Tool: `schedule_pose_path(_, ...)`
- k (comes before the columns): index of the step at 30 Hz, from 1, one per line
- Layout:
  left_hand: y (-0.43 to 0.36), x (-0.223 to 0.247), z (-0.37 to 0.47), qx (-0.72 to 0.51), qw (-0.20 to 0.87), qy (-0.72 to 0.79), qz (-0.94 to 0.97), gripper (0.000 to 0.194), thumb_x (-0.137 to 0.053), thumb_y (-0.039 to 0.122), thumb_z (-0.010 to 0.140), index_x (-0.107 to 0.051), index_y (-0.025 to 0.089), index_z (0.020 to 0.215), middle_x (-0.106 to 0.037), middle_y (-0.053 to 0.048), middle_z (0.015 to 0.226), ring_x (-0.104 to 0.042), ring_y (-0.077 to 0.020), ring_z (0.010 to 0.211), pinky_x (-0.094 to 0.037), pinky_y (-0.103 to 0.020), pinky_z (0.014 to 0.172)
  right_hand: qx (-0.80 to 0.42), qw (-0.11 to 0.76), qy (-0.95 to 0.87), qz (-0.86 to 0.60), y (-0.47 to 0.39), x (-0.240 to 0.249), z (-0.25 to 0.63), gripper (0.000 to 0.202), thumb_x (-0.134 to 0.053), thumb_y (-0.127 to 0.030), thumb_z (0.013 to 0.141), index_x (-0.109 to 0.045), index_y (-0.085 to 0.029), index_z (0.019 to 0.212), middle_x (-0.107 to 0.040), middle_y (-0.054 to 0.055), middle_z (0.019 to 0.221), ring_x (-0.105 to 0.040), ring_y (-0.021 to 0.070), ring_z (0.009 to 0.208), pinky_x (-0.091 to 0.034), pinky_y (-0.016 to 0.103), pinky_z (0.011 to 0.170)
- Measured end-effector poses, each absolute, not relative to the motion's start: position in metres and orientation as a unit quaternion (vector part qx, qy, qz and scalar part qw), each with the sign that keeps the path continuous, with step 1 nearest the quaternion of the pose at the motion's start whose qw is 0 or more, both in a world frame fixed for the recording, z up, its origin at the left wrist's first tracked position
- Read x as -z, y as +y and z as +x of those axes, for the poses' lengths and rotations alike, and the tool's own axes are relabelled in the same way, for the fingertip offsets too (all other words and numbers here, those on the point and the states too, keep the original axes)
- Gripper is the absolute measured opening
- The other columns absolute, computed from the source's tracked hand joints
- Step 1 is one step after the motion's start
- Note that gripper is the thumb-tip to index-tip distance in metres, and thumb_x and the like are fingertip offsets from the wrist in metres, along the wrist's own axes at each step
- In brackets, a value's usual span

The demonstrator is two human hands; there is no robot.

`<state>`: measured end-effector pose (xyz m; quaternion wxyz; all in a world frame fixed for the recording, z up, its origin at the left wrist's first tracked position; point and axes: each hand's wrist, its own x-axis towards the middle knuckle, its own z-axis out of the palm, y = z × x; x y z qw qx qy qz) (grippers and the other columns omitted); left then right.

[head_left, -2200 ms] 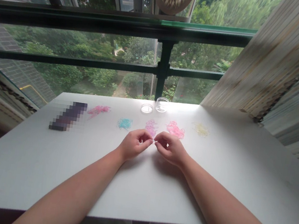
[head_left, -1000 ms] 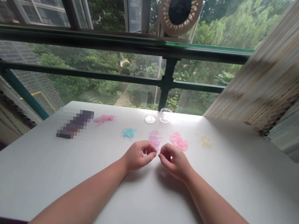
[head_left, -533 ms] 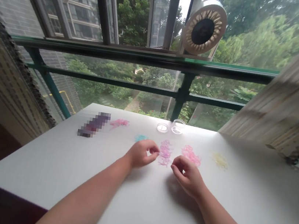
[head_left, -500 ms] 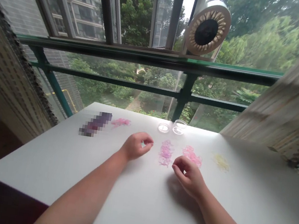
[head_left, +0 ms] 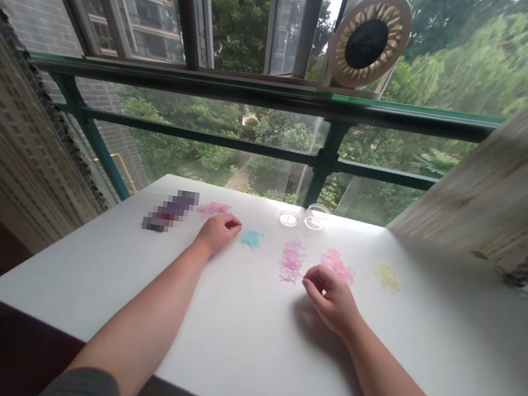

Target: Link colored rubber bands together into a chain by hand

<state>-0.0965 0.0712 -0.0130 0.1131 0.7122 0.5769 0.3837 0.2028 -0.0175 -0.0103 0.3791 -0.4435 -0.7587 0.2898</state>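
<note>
My left hand (head_left: 218, 232) hovers between a pile of pink strands (head_left: 213, 208) and a small teal pile (head_left: 251, 238). Its thumb and fingertips are pinched together; whatever they hold, if anything, is too small to see. My right hand (head_left: 332, 297) is also closed in a pinch, just in front of a bright pink pile (head_left: 337, 265) and right of a purple pile (head_left: 292, 261). No held thing can be made out at its fingertips either. Farther right lies a pale yellow pile (head_left: 389, 276). The piles look like thin, tiny strips or rubber bands.
Two clear round pieces, a shallow dish or lid (head_left: 288, 218) and a taller container (head_left: 317, 218), stand at the back of the white table (head_left: 235, 332). A pixelated dark object (head_left: 171, 211) lies back left. Behind are a green railing (head_left: 259, 94) and a round fan-like device (head_left: 369, 39).
My left hand has moved left from over the teal pile, which now shows fully, toward the far-left pink pile. My right hand stays in nearly the same place. The view has tilted slightly down.
</note>
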Motion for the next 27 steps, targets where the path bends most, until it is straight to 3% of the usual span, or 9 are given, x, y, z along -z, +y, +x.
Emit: schedule_pose_path(27, 0.066, 0.012, -0.081, -0.335, 0.113, 0.553, 0.754, 0.016, -0.055, 0.026, 0.073, -0.068, 0.018, 0.08, -0.068, -0.003, 0.081, -0.059, -0.0158, 0.075, -0.045, -0.027, 0.071, -0.302, 0.383, -0.753, -0.442, -0.02, 0.004, 0.199, 0.005, -0.052, -0.019, 0.079, -0.053, -0.019, 0.073, -0.051, -0.001, 0.062, -0.046, 0.0115, 0.056, -0.037, 0.024, 0.052)
